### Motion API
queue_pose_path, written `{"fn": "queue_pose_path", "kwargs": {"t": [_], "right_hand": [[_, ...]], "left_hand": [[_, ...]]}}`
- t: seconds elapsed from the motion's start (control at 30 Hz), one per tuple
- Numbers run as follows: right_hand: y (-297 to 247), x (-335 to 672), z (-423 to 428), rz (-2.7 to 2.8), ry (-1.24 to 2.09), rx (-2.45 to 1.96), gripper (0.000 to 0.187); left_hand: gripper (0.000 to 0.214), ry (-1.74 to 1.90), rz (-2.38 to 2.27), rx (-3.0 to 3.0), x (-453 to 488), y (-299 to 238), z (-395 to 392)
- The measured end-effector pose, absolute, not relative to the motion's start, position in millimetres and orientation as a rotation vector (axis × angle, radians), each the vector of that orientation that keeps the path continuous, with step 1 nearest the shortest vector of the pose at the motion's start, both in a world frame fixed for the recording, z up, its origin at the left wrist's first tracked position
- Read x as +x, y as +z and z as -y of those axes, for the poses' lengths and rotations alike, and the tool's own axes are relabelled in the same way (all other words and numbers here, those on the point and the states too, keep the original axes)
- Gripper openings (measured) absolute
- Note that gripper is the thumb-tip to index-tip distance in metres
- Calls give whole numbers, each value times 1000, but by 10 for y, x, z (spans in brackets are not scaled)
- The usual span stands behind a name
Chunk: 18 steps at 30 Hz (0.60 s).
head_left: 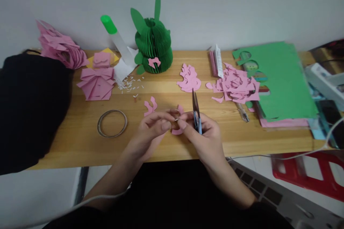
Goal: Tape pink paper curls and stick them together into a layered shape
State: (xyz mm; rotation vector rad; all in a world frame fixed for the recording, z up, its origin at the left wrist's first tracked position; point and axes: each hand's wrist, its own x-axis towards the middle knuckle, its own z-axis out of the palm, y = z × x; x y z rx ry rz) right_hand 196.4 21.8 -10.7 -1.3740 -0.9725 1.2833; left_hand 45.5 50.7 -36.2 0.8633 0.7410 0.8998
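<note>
My left hand [156,127] and my right hand [202,128] meet above the front of the table, thumbs and forefingers pinched together. A tiny white strip [176,119] shows between the fingertips; its exact form is too small to tell. Scissors [197,114] are held in my right hand, blades pointing away from me. Below the fingers lies a curved pink paper cutout [176,132], partly covered by them. Two wavy pink paper pieces [151,106] rest just beyond my left hand. Farther off is a pile of pink cutouts [189,78].
Behind stands a green honeycomb-paper figure [153,44] beside a green-capped glue bottle [118,41]. White snippets [131,84] and a tape roll [112,110] lie left. Pink scraps [236,84], a pen [243,112] and green sheets [285,82] occupy the right. A black cloth [32,111] covers the left end.
</note>
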Motion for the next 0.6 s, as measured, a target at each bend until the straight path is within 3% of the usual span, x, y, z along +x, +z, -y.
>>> {"fn": "queue_pose_path", "kwargs": {"t": [0.2, 0.37, 0.6], "right_hand": [[-149, 2032, -279, 957, 1247, -1383, 13], [-371, 2148, -347, 860, 1176, -1532, 21], [-621, 2162, -426, 896, 1052, -1745, 23]], "left_hand": [[10, 970, -830, 1227, 441, -376, -548], [8, 1042, -1075, 1956, 316, -478, -663], [14, 682, -1076, 2490, 357, -559, -870]]}}
